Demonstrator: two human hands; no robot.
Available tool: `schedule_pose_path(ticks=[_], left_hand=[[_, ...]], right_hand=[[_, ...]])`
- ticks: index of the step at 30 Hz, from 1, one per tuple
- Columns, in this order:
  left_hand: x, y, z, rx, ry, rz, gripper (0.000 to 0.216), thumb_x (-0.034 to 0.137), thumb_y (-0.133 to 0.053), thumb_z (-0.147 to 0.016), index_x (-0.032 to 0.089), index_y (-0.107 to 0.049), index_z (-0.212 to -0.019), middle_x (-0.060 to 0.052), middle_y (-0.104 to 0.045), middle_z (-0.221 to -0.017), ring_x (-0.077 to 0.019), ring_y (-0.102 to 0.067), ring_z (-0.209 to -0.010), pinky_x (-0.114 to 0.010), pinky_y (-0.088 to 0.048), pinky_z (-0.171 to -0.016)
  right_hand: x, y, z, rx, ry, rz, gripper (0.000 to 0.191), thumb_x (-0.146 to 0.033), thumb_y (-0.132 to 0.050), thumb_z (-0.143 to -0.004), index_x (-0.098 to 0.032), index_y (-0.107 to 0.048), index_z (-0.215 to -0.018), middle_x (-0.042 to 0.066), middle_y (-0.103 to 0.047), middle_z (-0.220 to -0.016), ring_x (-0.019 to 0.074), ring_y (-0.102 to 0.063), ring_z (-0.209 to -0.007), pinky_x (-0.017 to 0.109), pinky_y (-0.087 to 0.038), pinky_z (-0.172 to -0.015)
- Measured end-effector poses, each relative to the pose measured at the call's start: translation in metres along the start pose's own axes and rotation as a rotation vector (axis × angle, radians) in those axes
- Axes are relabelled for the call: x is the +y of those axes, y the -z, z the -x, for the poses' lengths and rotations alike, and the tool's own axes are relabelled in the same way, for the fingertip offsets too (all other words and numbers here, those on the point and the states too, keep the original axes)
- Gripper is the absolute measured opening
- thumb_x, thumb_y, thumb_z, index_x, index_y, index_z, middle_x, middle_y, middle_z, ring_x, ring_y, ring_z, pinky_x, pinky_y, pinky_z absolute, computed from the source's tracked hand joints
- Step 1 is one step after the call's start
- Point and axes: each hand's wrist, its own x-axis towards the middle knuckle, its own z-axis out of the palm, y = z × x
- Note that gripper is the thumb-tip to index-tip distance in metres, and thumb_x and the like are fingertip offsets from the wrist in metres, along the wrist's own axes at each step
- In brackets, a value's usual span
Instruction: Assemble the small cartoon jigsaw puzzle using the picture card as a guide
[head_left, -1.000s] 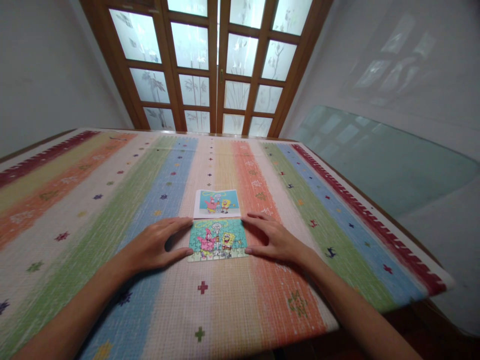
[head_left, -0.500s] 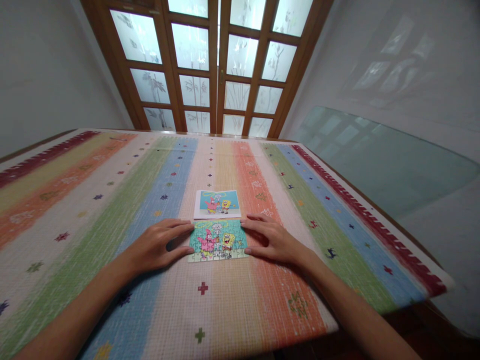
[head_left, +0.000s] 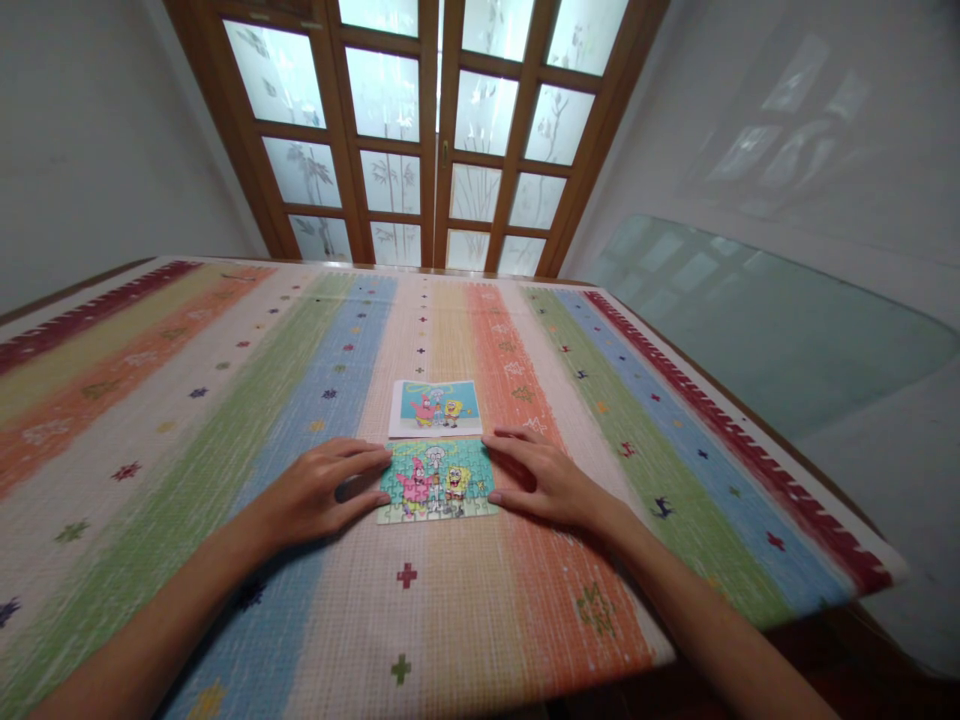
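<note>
An assembled jigsaw puzzle (head_left: 437,482) of cartoon figures on a teal ground lies flat on the tablecloth. Just beyond its far edge is a printed picture card (head_left: 439,408) showing the same scene. My left hand (head_left: 322,487) rests at the puzzle's left side, fingertips and thumb touching that edge with a gap between them. At the opposite side, my right hand (head_left: 544,478) touches the right edge in the same way, thumb apart from the stretched fingers. Neither hand lifts anything.
A striped tablecloth (head_left: 360,600) with small printed motifs covers the table, its near edge at the lower right. Wooden doors with frosted panes (head_left: 390,180) stand beyond the table. Against the right wall is a pale glass panel (head_left: 765,310).
</note>
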Motion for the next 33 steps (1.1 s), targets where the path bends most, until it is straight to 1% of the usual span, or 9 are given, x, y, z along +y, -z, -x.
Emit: schedule_pose_path(ticks=[6, 12, 15, 18, 21, 24, 26, 29, 33], left_hand=[[0.001, 0.0, 0.001, -0.023, 0.024, -0.004, 0.032, 0.038, -0.067, -0.098, 0.025, -0.067, -0.126, -0.01, -0.074, -0.12, -0.0257, -0.072, -0.108, -0.045, -0.062, -0.091], [0.002, -0.001, 0.001, -0.034, 0.04, 0.008, 0.03, 0.039, -0.065, -0.098, 0.025, -0.067, -0.125, -0.009, -0.074, -0.118, -0.0245, -0.072, -0.105, -0.043, -0.062, -0.089], [0.002, -0.002, 0.0, -0.03, 0.032, -0.001, 0.03, 0.04, -0.065, -0.099, 0.024, -0.067, -0.124, -0.009, -0.074, -0.116, -0.0245, -0.072, -0.103, -0.042, -0.062, -0.087], [0.004, -0.004, -0.002, -0.033, 0.017, 0.002, 0.029, 0.038, -0.064, -0.099, 0.024, -0.067, -0.124, -0.008, -0.074, -0.113, -0.0238, -0.072, -0.101, -0.041, -0.062, -0.086], [0.008, -0.008, -0.003, -0.015, -0.01, -0.006, 0.029, 0.037, -0.063, -0.1, 0.023, -0.066, -0.124, -0.009, -0.074, -0.113, -0.0232, -0.072, -0.101, -0.039, -0.062, -0.085], [0.011, -0.011, -0.005, -0.001, -0.043, -0.024, 0.028, 0.035, -0.062, -0.1, 0.021, -0.065, -0.124, -0.009, -0.074, -0.111, -0.0236, -0.071, -0.102, -0.039, -0.062, -0.086], [0.014, -0.012, -0.006, -0.004, -0.058, -0.031, 0.026, 0.033, -0.06, -0.101, 0.021, -0.065, -0.123, -0.009, -0.074, -0.109, -0.0235, -0.071, -0.102, -0.039, -0.061, -0.086], [0.017, -0.01, -0.009, 0.01, -0.07, -0.048, 0.023, 0.029, -0.054, -0.103, 0.02, -0.065, -0.122, -0.009, -0.074, -0.106, -0.0229, -0.07, -0.099, -0.039, -0.06, -0.086], [0.02, -0.006, -0.012, 0.06, -0.064, -0.123, 0.022, 0.025, -0.048, -0.105, 0.017, -0.067, -0.112, -0.01, -0.071, -0.101, -0.0216, -0.067, -0.091, -0.037, -0.057, -0.081]], right_hand=[[0.001, -0.001, 0.0, 0.004, -0.015, -0.008, 0.065, -0.05, -0.069, -0.093, -0.018, -0.053, -0.148, 0.019, -0.058, -0.144, 0.0313, -0.052, -0.137, 0.053, -0.047, -0.112], [0.0, -0.002, 0.001, 0.04, 0.017, -0.023, 0.058, -0.045, -0.071, -0.092, -0.019, -0.059, -0.142, 0.019, -0.062, -0.138, 0.031, -0.057, -0.131, 0.053, -0.051, -0.108], [-0.002, -0.001, -0.001, 0.075, 0.062, -0.021, 0.051, -0.042, -0.071, -0.092, -0.019, -0.063, -0.136, 0.017, -0.067, -0.13, 0.0308, -0.059, -0.127, 0.053, -0.053, -0.104], [-0.002, -0.002, -0.002, 0.119, 0.122, -0.032, 0.039, -0.039, -0.07, -0.094, -0.022, -0.067, -0.129, 0.013, -0.073, -0.122, 0.0297, -0.06, -0.124, 0.053, -0.053, -0.102], [0.001, -0.003, -0.003, 0.155, 0.157, -0.035, 0.03, -0.037, -0.068, -0.096, -0.023, -0.07, -0.122, 0.011, -0.074, -0.123, 0.0283, -0.061, -0.122, 0.052, -0.054, -0.102], [-0.002, -0.003, -0.003, 0.173, 0.147, -0.015, 0.027, -0.037, -0.064, -0.098, -0.022, -0.071, -0.121, 0.011, -0.073, -0.127, 0.0275, -0.061, -0.123, 0.052, -0.052, -0.104], [-0.01, -0.003, -0.002, 0.163, 0.109, 0.016, 0.029, -0.037, -0.06, -0.101, -0.022, -0.07, -0.124, 0.011, -0.07, -0.132, 0.027, -0.059, -0.127, 0.053, -0.05, -0.108], [-0.035, -0.004, -0.001, 0.134, 0.061, 0.062, 0.034, -0.039, -0.055, -0.103, -0.022, -0.067, -0.13, 0.011, -0.064, -0.142, 0.0262, -0.053, -0.136, 0.052, -0.046, -0.114], [-0.071, -0.015, -0.006, 0.064, 0.086, 0.125, 0.043, -0.045, -0.051, -0.104, -0.021, -0.063, -0.138, 0.011, -0.058, -0.149, 0.0278, -0.043, -0.146, 0.053, -0.039, -0.121]])
